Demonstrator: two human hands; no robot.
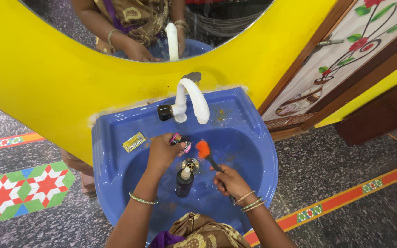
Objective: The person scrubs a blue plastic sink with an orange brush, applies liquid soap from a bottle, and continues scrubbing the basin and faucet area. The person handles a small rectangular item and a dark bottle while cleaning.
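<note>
My left hand (163,151) is closed on a small pink and black sachet (181,142) over the blue wash basin (116,147). My right hand (229,180) grips the dark handle of a brush with orange bristles (203,149), the bristles pointing up toward the sachet. A dark bottle with a white cap (184,180) stands upright in the bowl between my hands, next to the metal drain (190,163). A white curved tap (190,98) with a black knob rises at the back of the basin.
A yellow sachet (134,142) lies on the basin's left ledge. A yellow-framed mirror (161,27) hangs above. A painted wooden door (345,59) is at the right. Patterned floor tiles (19,190) surround the basin.
</note>
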